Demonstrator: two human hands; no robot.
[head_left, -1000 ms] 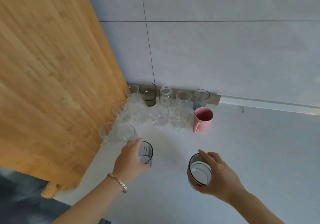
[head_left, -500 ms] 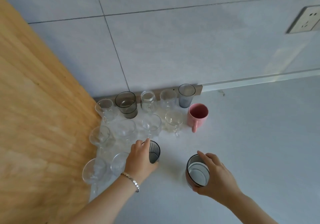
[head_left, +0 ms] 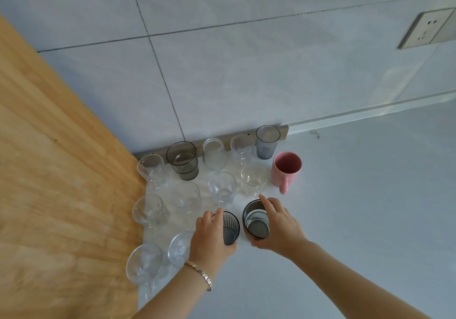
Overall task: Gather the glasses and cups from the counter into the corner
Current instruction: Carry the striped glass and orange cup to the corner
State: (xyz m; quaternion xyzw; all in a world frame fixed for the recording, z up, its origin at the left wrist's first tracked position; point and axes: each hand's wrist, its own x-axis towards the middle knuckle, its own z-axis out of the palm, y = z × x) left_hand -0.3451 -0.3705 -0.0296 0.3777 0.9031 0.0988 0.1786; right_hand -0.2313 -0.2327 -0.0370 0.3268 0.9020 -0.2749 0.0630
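Observation:
Several clear glasses stand packed in the corner between the wooden panel and the tiled wall, with a smoky tumbler (head_left: 183, 160), a grey ribbed glass (head_left: 267, 142) and a pink mug (head_left: 286, 169) at the group's right edge. My left hand (head_left: 209, 239) grips a dark ribbed glass (head_left: 230, 227) at the front of the group. Right beside it, my right hand (head_left: 277, 225) holds a dark-rimmed cup (head_left: 255, 222) that rests on the white counter (head_left: 357, 195).
A wooden panel (head_left: 56, 183) walls off the left side. The tiled wall (head_left: 234, 72) runs behind the glasses, with a power socket (head_left: 428, 28) at the upper right. Two wine glasses (head_left: 144, 264) stand close to my left wrist.
My right hand has carried the dark-rimmed cup left and forward until it stands next to the ribbed glass. My left hand has stayed on the ribbed glass.

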